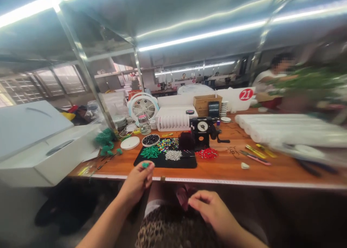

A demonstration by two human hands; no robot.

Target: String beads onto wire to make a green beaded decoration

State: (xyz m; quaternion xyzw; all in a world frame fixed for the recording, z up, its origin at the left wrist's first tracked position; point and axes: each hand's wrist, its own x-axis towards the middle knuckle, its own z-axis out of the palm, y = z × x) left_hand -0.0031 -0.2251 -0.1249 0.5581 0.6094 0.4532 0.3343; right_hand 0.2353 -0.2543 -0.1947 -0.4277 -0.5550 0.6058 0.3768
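Note:
At the table's front edge, my left hand [138,180] is closed, pinching a small green piece [145,165] between thumb and fingertips. My right hand [208,205] hovers lower, in front of the edge and over my lap, its thumb and forefinger pressed together; anything between them is too small to make out. Just beyond the left hand, a black mat [187,164] carries piles of green tubular pieces [150,152], silvery beads [173,155] and multicoloured beads [169,144]. A round dish of black beads [151,139] stands at its back left corner. Red beads [207,153] lie to its right.
A black hand-cranked machine [201,132] stands behind the mat. Pliers [256,157], yellow-handled cutters [255,151] and white rolls [273,127] are to the right. A white lid [130,143], green bundles [105,138] and an open white box [54,150] are left. Another person [273,76] sits far right.

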